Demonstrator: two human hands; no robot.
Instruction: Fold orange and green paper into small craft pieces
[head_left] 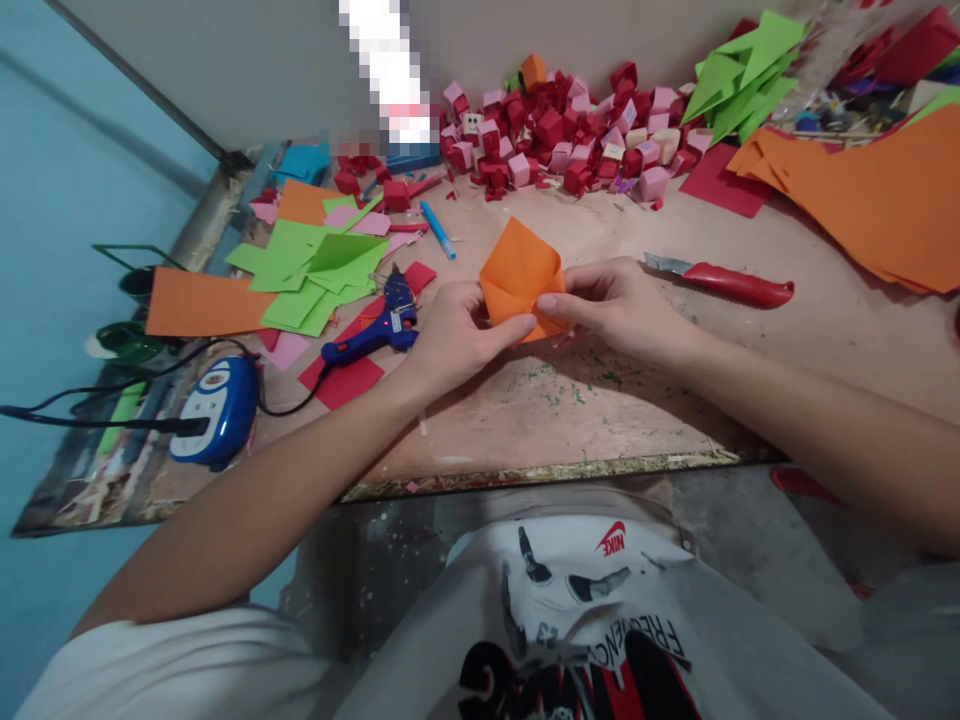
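A folded orange paper piece (517, 262) with creases meeting near its middle is held above the wooden table. My left hand (461, 340) grips its lower left side, the thumb lying on the front face. On the right side my right hand (611, 300) pinches the same paper, its thumb pressed close to the left thumb. The other fingers of both hands are partly hidden behind the paper. A blue glue gun (375, 330) lies just left of my left hand. To the right of my right hand rests a knife with a red handle (739, 284).
Many small red and pink paper boxes (555, 130) are heaped at the back. Green sheets (315, 265) lie at the left, near a blue and white power block (217, 410) with black cables. Large orange sheets (870, 200) cover the right. A blue pen (438, 230) lies behind my left hand.
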